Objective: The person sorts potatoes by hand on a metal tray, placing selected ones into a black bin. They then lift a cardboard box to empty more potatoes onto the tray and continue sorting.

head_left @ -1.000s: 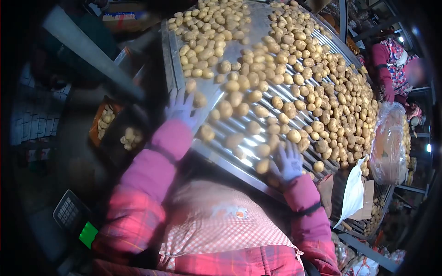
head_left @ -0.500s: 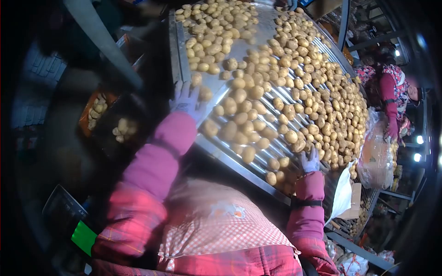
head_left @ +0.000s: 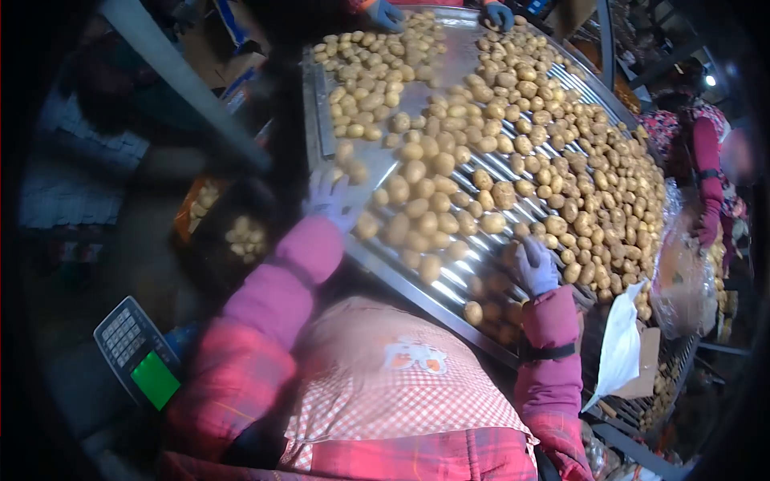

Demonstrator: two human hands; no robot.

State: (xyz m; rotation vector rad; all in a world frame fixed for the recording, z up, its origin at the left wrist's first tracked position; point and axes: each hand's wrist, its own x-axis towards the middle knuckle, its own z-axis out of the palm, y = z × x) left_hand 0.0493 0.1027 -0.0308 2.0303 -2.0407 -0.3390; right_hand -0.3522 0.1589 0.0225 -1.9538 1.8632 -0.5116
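Observation:
My left hand [head_left: 330, 199], in a pale glove, lies with spread fingers at the left metal edge of the sorting table [head_left: 314, 112]. Its fingertips are right beside a few potatoes [head_left: 350, 167] near that edge. On the other side, my right hand [head_left: 537, 268], gloved too, reaches over the lower right of the ribbed metal rollers [head_left: 521, 212], fingers partly bent and apart. A dark potato [head_left: 508, 255] sits right at its fingertips. Many potatoes [head_left: 597, 208] are heaped to the right and spread across the middle.
Opposite, another person's gloved hands [head_left: 499, 14] are at the table's far edge. A further person's sleeve [head_left: 709, 168] shows at right, beside clear plastic wrapping [head_left: 682, 272]. A white sheet [head_left: 622, 341] hangs near my right arm. Left are a scale [head_left: 135, 353] and a crate of potatoes [head_left: 245, 239].
My right hand has shifted slightly up and its fingers have bent more, while my left stays at the table edge. The view has tilted, and another person's gloved hands now show at the far edge.

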